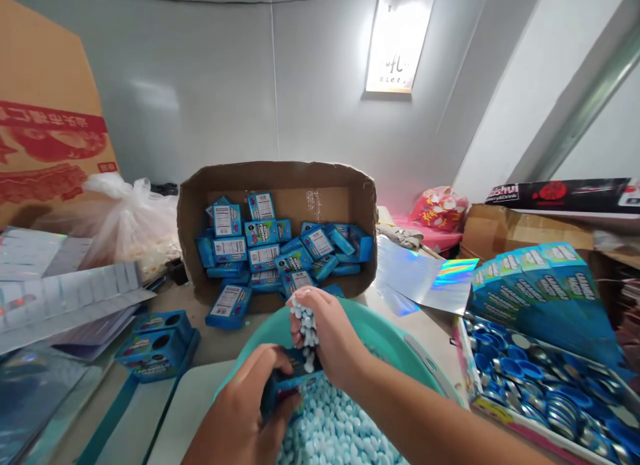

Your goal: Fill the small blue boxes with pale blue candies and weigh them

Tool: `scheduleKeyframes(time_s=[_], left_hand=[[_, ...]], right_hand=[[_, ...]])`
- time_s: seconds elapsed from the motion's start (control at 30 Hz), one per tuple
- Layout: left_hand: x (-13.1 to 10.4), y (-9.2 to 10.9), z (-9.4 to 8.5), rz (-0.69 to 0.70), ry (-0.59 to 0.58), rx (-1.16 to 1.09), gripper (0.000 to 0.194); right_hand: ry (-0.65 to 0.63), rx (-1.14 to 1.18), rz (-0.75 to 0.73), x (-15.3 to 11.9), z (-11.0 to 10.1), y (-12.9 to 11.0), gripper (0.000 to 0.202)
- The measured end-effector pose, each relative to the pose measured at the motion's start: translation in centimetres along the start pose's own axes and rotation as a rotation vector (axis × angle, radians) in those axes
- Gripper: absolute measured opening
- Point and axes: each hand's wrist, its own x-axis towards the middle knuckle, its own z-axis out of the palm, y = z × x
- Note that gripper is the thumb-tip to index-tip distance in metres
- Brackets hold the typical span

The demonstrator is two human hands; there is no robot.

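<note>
Pinching sm. blue box (pixel 296 383), L hand (pixel 253 388); R hand (pixel 333 331) curled round pale-blue pellets (pixel 307 325).

Narrow strip of table (pixel 435 338) between basin (pixel 385 325) and tray of lids (pixel 467 365), right, tightening near. Carton (pixel 343 201) walls off far side; its mouth faces near, room above pile. Blue boxes (pixel 155 348) obstruct left.
</note>
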Motion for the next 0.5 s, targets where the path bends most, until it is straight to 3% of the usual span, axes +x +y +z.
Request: scheduleKeyframes(time_s=[0.17, 0.33, 0.5], left_hand=[[0.1, 0.3, -0.4, 0.010, -0.036, -0.028, 0.013], [0.0, 0.2, -0.2, 0.040, 0.051, -0.037, 0.017], [0.1, -0.3, -0.1, 0.071, 0.051, -0.030, 0.017]], right_hand=[[0.028, 0.031, 0.008, -0.4, 0.0, -0.4, 0.024], [-0.053, 0.046, -0.003, -0.6, 0.0, -0.8, 0.025], [-0.065, 0.064, -0.011, -0.6, 0.1, -1.2, 0.025]])
